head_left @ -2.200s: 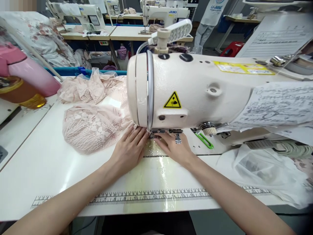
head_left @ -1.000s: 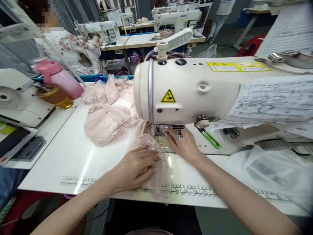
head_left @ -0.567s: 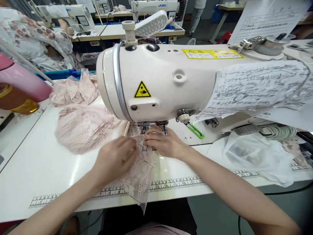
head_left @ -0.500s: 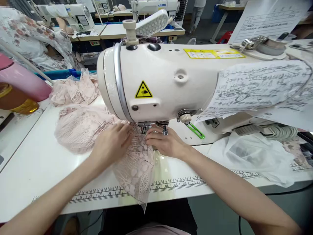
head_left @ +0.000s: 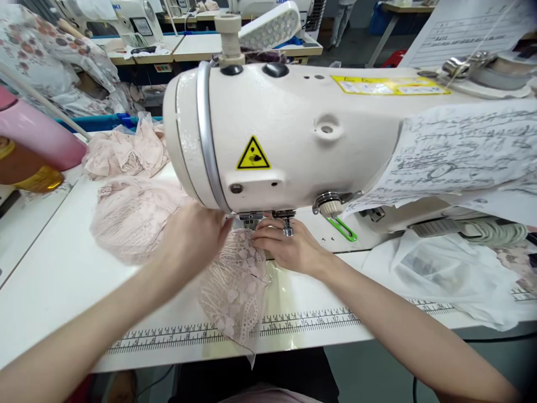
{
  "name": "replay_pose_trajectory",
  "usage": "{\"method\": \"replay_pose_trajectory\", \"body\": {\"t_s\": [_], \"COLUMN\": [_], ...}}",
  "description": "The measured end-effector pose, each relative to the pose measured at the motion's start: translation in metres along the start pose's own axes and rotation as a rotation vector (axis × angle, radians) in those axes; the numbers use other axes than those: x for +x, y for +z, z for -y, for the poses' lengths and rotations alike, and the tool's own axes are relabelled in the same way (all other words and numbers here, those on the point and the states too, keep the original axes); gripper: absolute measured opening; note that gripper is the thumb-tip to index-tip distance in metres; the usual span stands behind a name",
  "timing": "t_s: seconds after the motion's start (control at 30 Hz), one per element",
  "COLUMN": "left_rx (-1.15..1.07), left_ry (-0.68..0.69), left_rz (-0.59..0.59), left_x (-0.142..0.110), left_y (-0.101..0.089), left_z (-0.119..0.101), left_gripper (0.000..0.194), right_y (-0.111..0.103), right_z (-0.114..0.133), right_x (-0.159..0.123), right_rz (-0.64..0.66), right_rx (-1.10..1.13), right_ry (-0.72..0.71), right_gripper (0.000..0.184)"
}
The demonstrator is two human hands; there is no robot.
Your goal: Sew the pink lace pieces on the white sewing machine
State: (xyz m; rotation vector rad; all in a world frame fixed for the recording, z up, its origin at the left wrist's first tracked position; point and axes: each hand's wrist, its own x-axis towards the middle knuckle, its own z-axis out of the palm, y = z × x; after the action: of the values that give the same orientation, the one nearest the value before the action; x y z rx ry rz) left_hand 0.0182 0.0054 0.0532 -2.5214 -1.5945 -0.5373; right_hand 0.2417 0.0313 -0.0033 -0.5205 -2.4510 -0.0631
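Note:
A white sewing machine [head_left: 302, 129] fills the middle of the view. A piece of pale pink lace [head_left: 237, 285] lies under its presser foot [head_left: 251, 219] and hangs over the table's front edge. My left hand [head_left: 191, 238] rests on the lace left of the foot, its fingertips hidden behind the machine head. My right hand [head_left: 289, 246] lies just right of the foot, fingers curled and pinching the lace edge at the needle.
More pink lace pieces [head_left: 130, 212] are heaped at the left of the white table [head_left: 54, 268], which has a printed ruler [head_left: 293, 322] along its front. A pink bottle [head_left: 37, 134] stands far left. Clear plastic [head_left: 440, 274] and paper sheets [head_left: 461, 157] lie at the right. A person in floral cloth [head_left: 50, 61] sits behind.
A lace piece has been pulled toward me and laid under the presser foot. My left hand moved from the table's front up beside the foot; my right hand stayed by the needle.

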Motion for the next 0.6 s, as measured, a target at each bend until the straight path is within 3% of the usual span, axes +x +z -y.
{"method": "replay_pose_trajectory", "body": {"t_s": [0.1,0.2,0.37,0.6], "left_rx": [0.035,0.084,0.134,0.135], "left_ry": [0.171,0.249,0.289,0.241], "left_rz": [0.079,0.078,0.145,0.141], "left_x": [-0.033,-0.051,-0.043,-0.034], "left_y": [0.011,0.024,0.029,0.038], "left_z": [-0.022,-0.024,-0.007,-0.005], "left_gripper": [0.033,0.037,0.048,0.046], "right_y": [0.002,0.001,0.000,0.003], "right_z": [0.002,0.003,0.001,-0.002], "right_x": [-0.001,0.001,0.005,0.003], "right_rz": [-0.026,-0.044,-0.014,0.027], "right_rx": [-0.027,-0.039,-0.024,-0.011], "right_ry": [0.030,0.031,0.017,0.093], "right_gripper": [0.029,0.028,0.030,0.025]}}
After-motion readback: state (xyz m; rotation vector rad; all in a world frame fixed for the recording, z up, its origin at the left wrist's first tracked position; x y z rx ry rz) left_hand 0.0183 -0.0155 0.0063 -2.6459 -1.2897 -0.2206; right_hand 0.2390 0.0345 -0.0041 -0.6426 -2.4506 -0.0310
